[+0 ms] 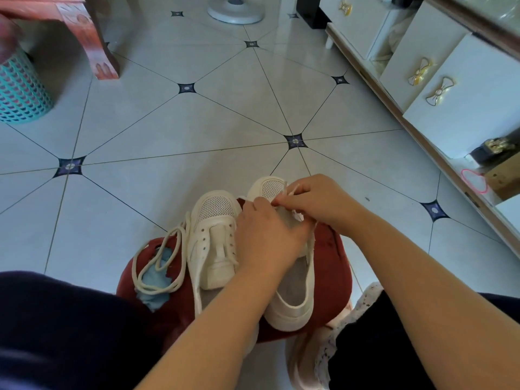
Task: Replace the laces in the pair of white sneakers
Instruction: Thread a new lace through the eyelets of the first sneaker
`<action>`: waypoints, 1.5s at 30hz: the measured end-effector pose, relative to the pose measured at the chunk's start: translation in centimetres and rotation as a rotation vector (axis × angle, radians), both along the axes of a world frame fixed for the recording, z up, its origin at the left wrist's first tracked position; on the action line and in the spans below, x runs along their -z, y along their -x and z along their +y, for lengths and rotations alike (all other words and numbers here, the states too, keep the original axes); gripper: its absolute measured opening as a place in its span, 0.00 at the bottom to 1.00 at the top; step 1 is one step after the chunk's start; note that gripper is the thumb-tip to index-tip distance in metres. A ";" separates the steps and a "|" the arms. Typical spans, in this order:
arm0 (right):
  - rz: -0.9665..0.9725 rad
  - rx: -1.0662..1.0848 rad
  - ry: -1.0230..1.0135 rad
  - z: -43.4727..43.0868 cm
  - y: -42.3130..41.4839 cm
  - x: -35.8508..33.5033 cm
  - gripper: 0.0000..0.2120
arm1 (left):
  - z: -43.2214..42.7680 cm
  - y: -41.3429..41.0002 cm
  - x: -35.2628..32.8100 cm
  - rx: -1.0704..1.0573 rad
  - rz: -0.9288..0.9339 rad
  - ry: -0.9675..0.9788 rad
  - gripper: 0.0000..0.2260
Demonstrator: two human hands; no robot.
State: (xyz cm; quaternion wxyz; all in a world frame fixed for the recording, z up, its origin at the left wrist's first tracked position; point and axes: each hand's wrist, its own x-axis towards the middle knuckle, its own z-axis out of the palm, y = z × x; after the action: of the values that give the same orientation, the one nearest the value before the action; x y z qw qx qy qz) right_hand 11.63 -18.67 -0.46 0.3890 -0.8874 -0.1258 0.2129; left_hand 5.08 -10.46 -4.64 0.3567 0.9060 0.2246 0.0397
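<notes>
Unlaced sneaker [213, 235]: on the red cushion [333, 249], eyelets empty.
Other sneaker [292, 304]: just beside it, under both hands.
Loose lace [160, 261]: coiled on the cushion, left of the unlaced sneaker.
Right hand [319, 201]: pinches a white lace end [293, 190].
Left hand [267, 237]: lies over the other sneaker, fingers bent; grip cannot be told.

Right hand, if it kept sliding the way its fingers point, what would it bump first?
Probably the left hand. The right hand, pinching a lace, points leftward, and the left hand's knuckles sit right beside its fingertips. Beyond that lies the other sneaker, though depth is hard to judge.
</notes>
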 end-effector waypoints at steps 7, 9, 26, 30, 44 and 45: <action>-0.217 -0.033 0.131 0.3 0.9 0.4 0.15 | -0.1 0.3 0.6 -0.058 -0.075 -0.017 0.10; -0.248 -0.001 0.113 0.4 1.5 0.4 0.15 | -0.1 0.3 0.7 -0.058 -0.084 -0.010 0.07; -0.127 0.219 -0.076 -1.4 2.9 -0.4 0.05 | -0.4 1.5 0.8 0.074 -0.112 -0.070 0.09; 0.041 0.197 -0.129 -1.9 1.9 0.0 0.05 | -0.5 1.3 0.8 0.060 -0.095 -0.043 0.11; -0.063 0.196 -0.062 -1.5 -0.1 0.8 0.10 | -2.3 2.2 0.4 0.448 -0.039 -0.389 0.20; -0.104 0.170 -0.015 -1.4 0.0 0.7 0.11 | -2.3 2.0 0.5 0.456 -0.036 -0.391 0.20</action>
State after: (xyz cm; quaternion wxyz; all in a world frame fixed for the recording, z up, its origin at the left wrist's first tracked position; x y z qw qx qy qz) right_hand 11.64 -20.04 -1.16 0.4053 -0.9017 -0.0719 0.1320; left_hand 3.03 -12.72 -5.16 0.1790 0.9837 -0.0030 0.0169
